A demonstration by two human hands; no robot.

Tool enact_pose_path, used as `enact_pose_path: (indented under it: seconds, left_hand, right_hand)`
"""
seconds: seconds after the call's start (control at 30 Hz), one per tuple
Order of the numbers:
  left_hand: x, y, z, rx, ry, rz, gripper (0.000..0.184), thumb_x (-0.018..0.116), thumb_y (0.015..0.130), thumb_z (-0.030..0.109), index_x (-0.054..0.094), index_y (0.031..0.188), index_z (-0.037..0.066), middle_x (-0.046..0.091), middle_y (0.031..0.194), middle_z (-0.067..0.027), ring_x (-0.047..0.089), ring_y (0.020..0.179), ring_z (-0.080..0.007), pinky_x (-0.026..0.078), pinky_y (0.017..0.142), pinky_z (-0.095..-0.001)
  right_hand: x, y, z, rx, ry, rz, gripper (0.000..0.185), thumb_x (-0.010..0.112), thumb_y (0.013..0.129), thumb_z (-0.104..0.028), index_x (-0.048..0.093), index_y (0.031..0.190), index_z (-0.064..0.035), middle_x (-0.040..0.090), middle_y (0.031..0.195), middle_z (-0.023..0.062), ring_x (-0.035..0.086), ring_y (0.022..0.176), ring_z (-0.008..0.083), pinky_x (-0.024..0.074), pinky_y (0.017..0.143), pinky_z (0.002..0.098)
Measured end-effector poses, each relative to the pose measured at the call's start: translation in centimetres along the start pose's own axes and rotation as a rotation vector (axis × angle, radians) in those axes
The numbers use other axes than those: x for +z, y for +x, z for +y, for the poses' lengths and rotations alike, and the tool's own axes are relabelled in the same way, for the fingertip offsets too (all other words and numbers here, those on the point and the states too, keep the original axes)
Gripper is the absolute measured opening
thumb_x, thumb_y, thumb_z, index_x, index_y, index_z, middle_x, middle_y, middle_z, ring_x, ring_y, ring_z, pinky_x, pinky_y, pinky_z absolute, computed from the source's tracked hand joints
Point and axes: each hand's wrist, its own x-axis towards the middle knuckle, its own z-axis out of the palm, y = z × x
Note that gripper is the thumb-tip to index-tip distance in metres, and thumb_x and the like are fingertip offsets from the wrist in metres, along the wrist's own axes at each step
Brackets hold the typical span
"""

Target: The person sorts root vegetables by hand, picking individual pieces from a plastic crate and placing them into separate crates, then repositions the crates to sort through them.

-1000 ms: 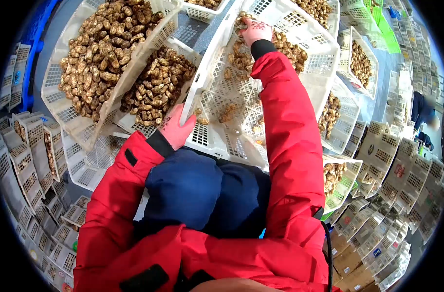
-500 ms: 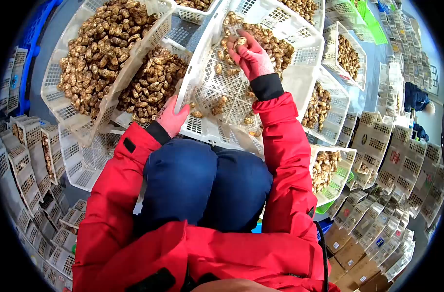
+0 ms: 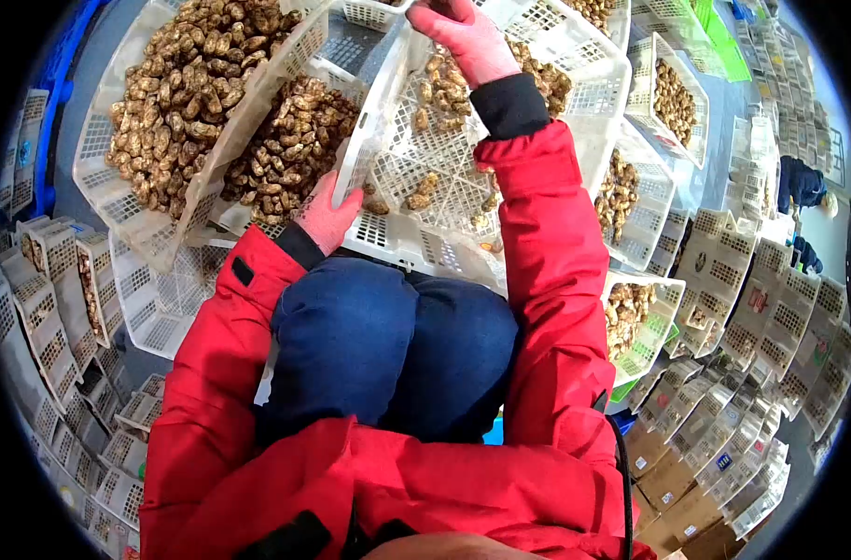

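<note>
left hand [image 3: 327,222], in a thin pink glove: it is at the near left corner of the central crate. the thumb and the fingers are pinched around the rim, with the plastic between them.
right hand [image 3: 474,47], in a similar pink glove: it is over the far part of the same crate, close to the upper edge of the view. the fingertips are partly cut there, so i cannot tell if they are wide or narrow, or if they hold something.
central crate [image 3: 589,117], of white plastic with many small holes: it is placed just before the knees [image 3: 346,345], which wear dark blue trousers.
brown pieces [image 3: 441,93], oval and knobbly: they lie in the central crate, most in its far half; a few are scattered on its floor, nearer to the knees.
left side: a big white plastic crate [image 3: 90,154] carries a large heap of similar pieces [image 3: 192,103]. between it and the central crate there is a darker brown heap [image 3: 295,140].
sleeves [image 3: 556,243]: red cloth, with black cuffs [image 3: 509,105] at the wrists.
right side, further away: another person [image 3: 801,184] in dark clothes, near many stacked pale crates [image 3: 715,280].
</note>
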Motion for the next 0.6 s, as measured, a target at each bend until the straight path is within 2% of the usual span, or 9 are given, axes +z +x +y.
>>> enact_pose_path:
  seconds: [0.03, 0.07, 0.13, 0.2, 0.27, 0.3, 0.4, 0.47, 0.6]
  left_hand:
    - [-0.3, 0.1, -0.4, -0.001, 0.079, 0.003, 0.028, 0.053, 0.082, 0.017, 0.051, 0.101, -0.003, 0.054, 0.092, -0.0179, 0.053, 0.085, -0.0277, 0.042, 0.078, -0.0335]
    - [-0.4, 0.3, -1.0, 0.0, 0.156, 0.011, 0.028, 0.054, 0.082, 0.017, 0.051, 0.101, -0.003, 0.054, 0.092, -0.018, 0.053, 0.085, -0.0276, 0.042, 0.078, -0.0335]
    - [0.0, 0.1, -1.7, 0.084, 0.18, 0.076, 0.027, 0.054, 0.082, 0.018, 0.051, 0.099, -0.003, 0.054, 0.09, -0.0182, 0.053, 0.084, -0.0282, 0.042, 0.077, -0.0339]
    - [-0.1, 0.2, -2.0, 0.058, 0.123, 0.057, 0.027, 0.053, 0.083, 0.018, 0.051, 0.099, -0.003, 0.054, 0.09, -0.0181, 0.053, 0.084, -0.0287, 0.042, 0.077, -0.0341]
    - [-0.2, 0.4, -1.9, 0.041, 0.061, 0.018, 0.024, 0.054, 0.082, 0.016, 0.051, 0.098, -0.003, 0.052, 0.09, -0.0161, 0.052, 0.084, -0.0262, 0.042, 0.076, -0.0339]
    - [0.0, 0.3, -1.8, 0.058, 0.075, 0.038, 0.024, 0.054, 0.082, 0.015, 0.05, 0.098, -0.002, 0.052, 0.09, -0.0157, 0.052, 0.084, -0.0255, 0.042, 0.076, -0.0338]
    - [0.3, -0.3, -0.3, 0.113, 0.211, 0.034, 0.023, 0.054, 0.081, 0.014, 0.05, 0.098, -0.001, 0.05, 0.088, -0.0154, 0.051, 0.082, -0.0268, 0.042, 0.075, -0.0338]
    - [-0.1, 0.0, -0.9, 0.103, 0.195, 0.035, 0.023, 0.055, 0.081, 0.014, 0.049, 0.098, -0.001, 0.05, 0.088, -0.0156, 0.051, 0.082, -0.028, 0.042, 0.075, -0.0343]
    - [-0.4, 0.2, -0.8, 0.158, 0.278, 0.027, 0.024, 0.055, 0.082, 0.015, 0.05, 0.099, -0.002, 0.052, 0.09, -0.0165, 0.052, 0.082, -0.0298, 0.042, 0.074, -0.0349]
  right_hand:
    - [-2.2, 0.5, 4.6, 0.113, -0.222, 0.159, 0.039, 0.061, 0.079, -0.016, 0.054, 0.115, -0.0032, 0.062, 0.099, 0.0079, 0.057, 0.089, 0.0131, 0.0442, 0.077, 0.0245]
    - [-3.5, -0.1, 7.5, 0.158, -0.133, 0.337, 0.036, 0.06, 0.077, -0.023, 0.059, 0.109, -0.0062, 0.065, 0.087, 0.006, 0.06, 0.078, 0.0137, 0.0461, 0.072, 0.0259]
    - [-5.2, -1.4, 11.2, 0.391, -0.771, 0.462, 0.032, 0.055, 0.076, -0.031, 0.064, 0.101, -0.0122, 0.067, 0.08, 0.0068, 0.063, 0.076, 0.0225, 0.0483, 0.073, 0.0334]
    - [-5.3, -4.0, 13.1, 0.459, -1.117, 0.303, 0.035, 0.058, 0.075, -0.034, 0.062, 0.105, -0.0153, 0.064, 0.093, 0.0118, 0.06, 0.09, 0.0261, 0.0463, 0.081, 0.036]
    - [-4.1, -5.1, 12.2, 0.47, -1.112, 0.164, 0.038, 0.058, 0.076, -0.037, 0.06, 0.109, -0.0172, 0.062, 0.099, 0.0123, 0.059, 0.094, 0.0264, 0.0458, 0.082, 0.0361]
    - [-3.3, -4.1, 10.3, 0.723, -1.065, 0.134, 0.036, 0.053, 0.08, -0.04, 0.06, 0.108, -0.0181, 0.063, 0.098, 0.0111, 0.059, 0.094, 0.0256, 0.0454, 0.082, 0.0357]
    - [-3.9, -1.2, 8.3, 0.626, -1.178, 0.23, 0.034, 0.048, 0.082, -0.041, 0.06, 0.107, -0.02, 0.063, 0.098, 0.0098, 0.06, 0.092, 0.0251, 0.0455, 0.082, 0.0362]
    - [-6.5, 0.3, 13.8, 0.586, -1.251, 0.24, 0.031, 0.045, 0.083, -0.038, 0.063, 0.102, -0.0218, 0.064, 0.095, 0.0077, 0.062, 0.088, 0.0257, 0.0475, 0.077, 0.0368]
    - [-4.5, -1.9, 10.8, 0.583, -1.235, 0.218, 0.028, 0.046, 0.083, -0.037, 0.065, 0.097, -0.0221, 0.065, 0.094, 0.0066, 0.062, 0.087, 0.0241, 0.0478, 0.077, 0.0365]
